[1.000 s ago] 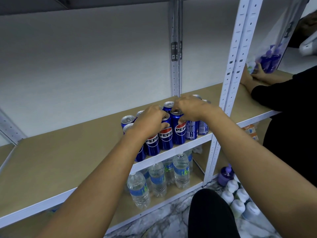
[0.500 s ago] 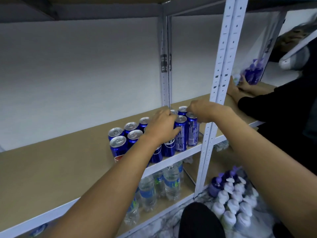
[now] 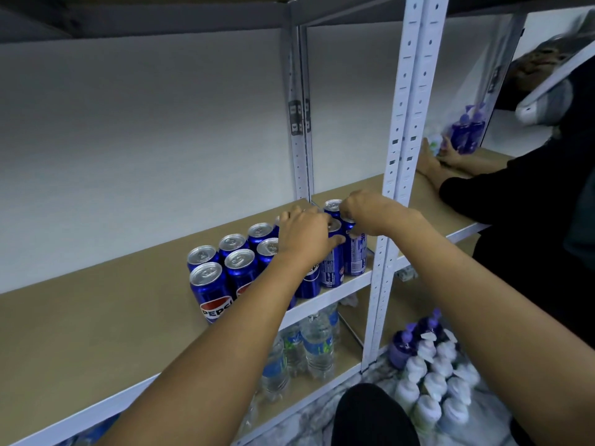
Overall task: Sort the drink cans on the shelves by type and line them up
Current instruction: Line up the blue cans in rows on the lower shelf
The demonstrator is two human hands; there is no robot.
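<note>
Several blue Pepsi cans stand in two rows on the tan shelf board, running from the middle toward the white upright post. My left hand lies over the cans in the middle of the group, fingers wrapped on a front-row can. My right hand grips the tops of the rightmost cans beside the post. The cans under both hands are partly hidden.
Water bottles stand on the shelf below. White and purple pump bottles sit on the marble floor at right. Another person in a black sleeve handles purple bottles on the neighbouring shelf section.
The view has shifted so the cans sit further right. Both hands have slid to the right end of the can group, uncovering the cans at the left end.
</note>
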